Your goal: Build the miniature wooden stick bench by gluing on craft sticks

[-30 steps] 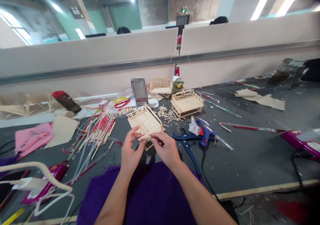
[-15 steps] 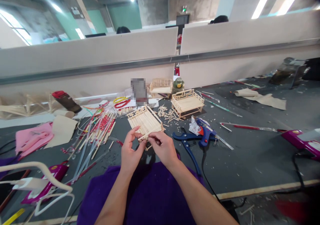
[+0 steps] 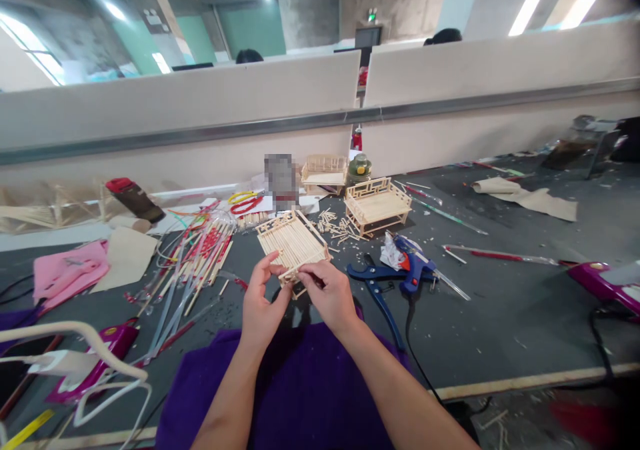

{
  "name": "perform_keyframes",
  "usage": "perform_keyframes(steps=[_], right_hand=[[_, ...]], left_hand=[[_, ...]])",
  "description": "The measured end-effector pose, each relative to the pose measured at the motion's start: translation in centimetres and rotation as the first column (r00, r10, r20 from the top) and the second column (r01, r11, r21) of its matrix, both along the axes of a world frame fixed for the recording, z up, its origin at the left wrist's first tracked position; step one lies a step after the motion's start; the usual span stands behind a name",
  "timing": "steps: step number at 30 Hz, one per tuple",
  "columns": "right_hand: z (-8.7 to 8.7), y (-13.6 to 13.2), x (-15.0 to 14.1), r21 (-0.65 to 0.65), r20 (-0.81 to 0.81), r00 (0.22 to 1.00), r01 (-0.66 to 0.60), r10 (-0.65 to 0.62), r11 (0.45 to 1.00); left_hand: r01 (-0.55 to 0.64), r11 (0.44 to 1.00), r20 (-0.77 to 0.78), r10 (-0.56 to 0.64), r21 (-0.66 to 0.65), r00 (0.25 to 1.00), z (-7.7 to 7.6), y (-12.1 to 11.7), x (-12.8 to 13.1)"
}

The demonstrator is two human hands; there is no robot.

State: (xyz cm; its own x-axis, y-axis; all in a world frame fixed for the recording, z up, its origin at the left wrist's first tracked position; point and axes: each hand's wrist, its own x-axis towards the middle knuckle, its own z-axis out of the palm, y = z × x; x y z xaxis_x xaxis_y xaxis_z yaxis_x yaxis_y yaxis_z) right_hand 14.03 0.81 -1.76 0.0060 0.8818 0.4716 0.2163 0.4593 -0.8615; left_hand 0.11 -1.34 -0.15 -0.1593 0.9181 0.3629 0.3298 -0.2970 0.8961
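A miniature bench made of thin wooden sticks (image 3: 295, 240) stands in front of me, with a slatted top and a latticed rail at its far left side. My left hand (image 3: 263, 300) grips its near left corner between thumb and fingers. At the near edge my right hand (image 3: 327, 297) pinches the frame; whether a small loose stick is also in those fingertips is hidden. Behind it on the right is a finished-looking miniature bench (image 3: 379, 205) with lattice rails, and another small stick bench (image 3: 325, 172) sits farther back.
Right of my hands lie blue cutters (image 3: 375, 287) and a blue glue gun (image 3: 413, 267). Red-tipped sticks and glue sticks (image 3: 210, 243) spread on the left. Cut stick pieces (image 3: 340, 228) lie behind the bench. A purple glue gun (image 3: 603, 280) rests far right; white cables (image 3: 90, 333) loop at left.
The view has shifted slightly, so the whole scene sits a little differently. Both hands keep their places at the near edge of the miniature bench.
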Motion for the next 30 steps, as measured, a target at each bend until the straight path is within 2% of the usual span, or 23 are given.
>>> perform_keyframes(steps=[10, 30], right_hand=[[-0.05, -0.21, 0.13, -0.001, -0.003, 1.000, -0.001, 0.001, 1.000], [-0.15, -0.39, 0.31, -0.031, -0.026, 1.000, 0.005, -0.006, 1.000]], left_hand=[[0.007, 1.000, -0.027, -0.007, 0.012, 1.000, -0.36, 0.29, 0.05], [-0.021, 0.999, -0.022, 0.022, 0.030, 1.000, -0.11, 0.39, 0.24]])
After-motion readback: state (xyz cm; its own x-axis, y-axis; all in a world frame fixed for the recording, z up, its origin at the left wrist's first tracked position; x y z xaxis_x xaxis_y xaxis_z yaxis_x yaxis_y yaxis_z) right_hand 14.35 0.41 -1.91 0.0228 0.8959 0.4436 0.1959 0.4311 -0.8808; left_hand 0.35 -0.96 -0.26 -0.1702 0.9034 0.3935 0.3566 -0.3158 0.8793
